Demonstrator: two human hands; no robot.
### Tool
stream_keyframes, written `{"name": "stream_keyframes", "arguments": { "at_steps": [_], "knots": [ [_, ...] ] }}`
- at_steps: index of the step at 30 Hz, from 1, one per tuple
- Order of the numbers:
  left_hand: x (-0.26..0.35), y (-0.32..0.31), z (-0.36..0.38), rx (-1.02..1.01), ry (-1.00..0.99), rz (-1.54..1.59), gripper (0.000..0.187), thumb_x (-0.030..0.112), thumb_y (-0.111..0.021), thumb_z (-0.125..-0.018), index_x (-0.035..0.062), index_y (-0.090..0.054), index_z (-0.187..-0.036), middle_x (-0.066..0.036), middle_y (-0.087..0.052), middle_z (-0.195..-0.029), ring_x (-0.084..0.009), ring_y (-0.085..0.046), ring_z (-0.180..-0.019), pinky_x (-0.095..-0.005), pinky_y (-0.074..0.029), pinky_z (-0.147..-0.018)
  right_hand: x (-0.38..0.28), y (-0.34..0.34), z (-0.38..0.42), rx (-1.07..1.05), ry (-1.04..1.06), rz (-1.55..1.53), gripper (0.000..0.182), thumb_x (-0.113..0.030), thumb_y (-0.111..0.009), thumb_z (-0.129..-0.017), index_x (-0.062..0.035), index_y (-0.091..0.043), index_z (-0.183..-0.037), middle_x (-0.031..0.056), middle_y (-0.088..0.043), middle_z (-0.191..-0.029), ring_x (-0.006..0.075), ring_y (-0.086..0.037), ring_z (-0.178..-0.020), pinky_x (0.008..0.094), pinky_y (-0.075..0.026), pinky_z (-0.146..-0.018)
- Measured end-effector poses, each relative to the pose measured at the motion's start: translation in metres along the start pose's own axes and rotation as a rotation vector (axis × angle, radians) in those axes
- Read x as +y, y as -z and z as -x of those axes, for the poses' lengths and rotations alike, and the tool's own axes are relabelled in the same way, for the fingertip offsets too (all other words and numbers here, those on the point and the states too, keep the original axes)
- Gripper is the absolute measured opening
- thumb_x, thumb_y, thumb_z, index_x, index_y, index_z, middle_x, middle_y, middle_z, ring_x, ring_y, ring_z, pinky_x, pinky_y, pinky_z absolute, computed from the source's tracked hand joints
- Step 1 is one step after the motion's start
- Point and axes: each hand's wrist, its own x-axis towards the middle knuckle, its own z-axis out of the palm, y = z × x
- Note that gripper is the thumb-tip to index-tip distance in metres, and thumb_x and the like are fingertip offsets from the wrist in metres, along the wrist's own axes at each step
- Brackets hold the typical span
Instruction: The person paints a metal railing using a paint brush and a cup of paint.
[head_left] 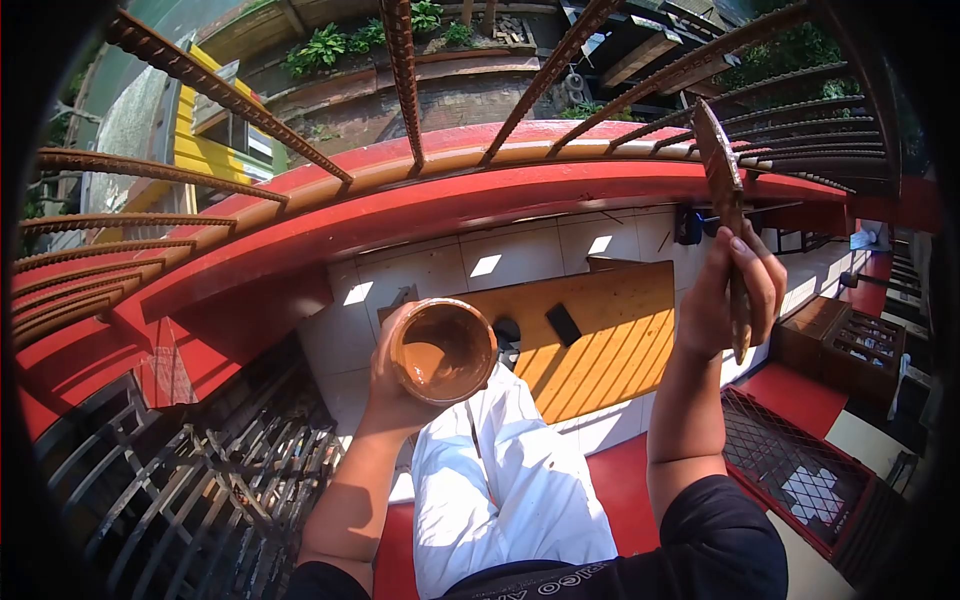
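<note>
At far left, dark metal strips lie crisscrossed below the red ledge, well apart from both hands. The left forearm slants up and inward from the lower left to the left hand, which is curled around the left side of a cup, its thumb and fingers partly hidden by the wall. The cup is in that hand's grasp, its round mouth facing the camera and brown paint pooled inside toward the left. Just right of and below it are the white trousers; past them stands a wooden bench with a dark slab on top, between the two hands in the view. On the right, the forearm rises nearly straight from a bent elbow, and the right hand is closed round the handle of a brush. The brush stands almost upright, broad end above the fist and handle end jutting below. Its top overlaps the ribbed bars; whether they touch, I cannot tell. Farther right sits a cabinet.
</note>
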Motion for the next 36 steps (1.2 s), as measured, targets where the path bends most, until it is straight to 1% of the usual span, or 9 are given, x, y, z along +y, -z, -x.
{"name": "stream_keyframes", "arguments": {
  "at_steps": [2,3,6,7,10,11,15,27,36],
  "knots": [
    [-0.007,-0.015,-0.006,0.055,-0.044,-0.035,0.094,0.026,-0.097,-0.057,0.0037,-0.046,-0.132,-0.014,-0.059,-0.125,-0.0284,-0.062,-0.112,-0.0395,-0.052,-0.099,-0.011,0.025,0.001,-0.074,-0.204,-0.245,0.022,0.009,-0.076,-0.078,-0.0018,-0.063,-0.093,0.0118,-0.064,-0.09,0.0221,-0.068,-0.087,0.0312,-0.057,-0.08],
    [-0.026,-0.026,-0.006,0.034,-0.113,-0.011,0.111,0.031,-0.101,-0.051,0.003,-0.038,-0.138,-0.013,-0.055,-0.128,-0.0249,-0.058,-0.118,-0.0378,-0.049,-0.101,-0.017,0.035,0.0,-0.132,-0.309,-0.378,0.022,0.009,-0.075,-0.078,-0.0017,-0.063,-0.092,0.0117,-0.063,-0.089,0.0207,-0.066,-0.085,0.0307,-0.055,-0.081],
    [-0.026,-0.048,-0.035,0.13,-0.34,-0.166,0.105,0.033,-0.099,-0.055,0.0031,-0.038,-0.136,-0.015,-0.058,-0.124,-0.0292,-0.061,-0.112,-0.0393,-0.051,-0.096,-0.042,0.055,-0.011,-0.226,-0.708,-0.74,0.019,0.009,-0.07,-0.076,-0.003,-0.059,-0.087,0.0102,-0.059,-0.084,0.0174,-0.06,-0.079,0.0312,-0.052,-0.086],
    [-0.023,-0.053,-0.042,0.148,-0.394,-0.208,0.102,0.033,-0.098,-0.057,0.0033,-0.039,-0.135,-0.015,-0.058,-0.122,-0.0306,-0.061,-0.111,-0.0398,-0.051,-0.095,-0.045,0.061,-0.014,-0.286,-0.716,-0.723,0.02,0.004,-0.074,-0.075,-0.0033,-0.059,-0.084,0.0076,-0.058,-0.08,0.017,-0.061,-0.079,0.0301,-0.054,-0.082],
    [-0.024,-0.073,-0.049,0.194,-0.411,-0.132,0.084,0.028,-0.092,-0.064,0.0063,-0.044,-0.13,-0.014,-0.059,-0.12,-0.0342,-0.06,-0.11,-0.0445,-0.05,-0.096,-0.056,0.066,-0.03,-0.562,-0.475,-0.586,0.024,-0.002,-0.08,-0.07,-0.0054,-0.059,-0.081,0.0037,-0.062,-0.073,0.0159,-0.062,-0.068,0.0277,-0.057,-0.068],
    [-0.022,-0.076,-0.05,0.204,-0.41,-0.124,0.078,0.025,-0.089,-0.067,0.0076,-0.045,-0.128,-0.014,-0.058,-0.119,-0.0348,-0.06,-0.11,-0.046,-0.049,-0.096,-0.06,0.06,-0.031,-0.614,-0.43,-0.587,0.025,-0.002,-0.081,-0.067,-0.0062,-0.061,-0.081,0.0054,-0.066,-0.071,0.0172,-0.065,-0.064,0.0281,-0.057,-0.066],
    [-0.022,-0.084,-0.042,0.22,-0.422,-0.102,0.078,0.026,-0.089,-0.067,0.0085,-0.045,-0.128,-0.013,-0.059,-0.119,-0.0338,-0.061,-0.109,-0.0463,-0.049,-0.095,-0.072,0.043,-0.027,-0.795,-0.296,-0.442,0.026,-0.004,-0.085,-0.064,-0.0068,-0.066,-0.081,0.0069,-0.068,-0.071,0.0194,-0.068,-0.063,0.0287,-0.054,-0.059],
    [-0.026,-0.092,-0.034,0.23,-0.476,-0.12,0.079,0.024,-0.087,-0.069,0.0101,-0.044,-0.133,-0.011,-0.061,-0.123,-0.0318,-0.062,-0.11,-0.0479,-0.049,-0.094,-0.081,0.02,0.007,-0.801,-0.361,-0.478,0.02,-0.003,-0.083,-0.069,-0.0031,-0.068,-0.083,0.0095,-0.067,-0.073,0.0242,-0.065,-0.06,0.0317,-0.051,-0.055],
    [-0.028,-0.087,-0.036,0.225,-0.427,-0.164,0.072,0.026,-0.087,-0.069,0.009,-0.048,-0.128,-0.012,-0.063,-0.116,-0.0329,-0.063,-0.104,-0.0461,-0.05,-0.091,-0.066,0.037,0.007,-0.697,-0.489,-0.446,0.02,-0.002,-0.081,-0.068,-0.0055,-0.064,-0.079,0.0065,-0.068,-0.072,0.0193,-0.067,-0.061,0.0287,-0.052,-0.058]
  ]
}}
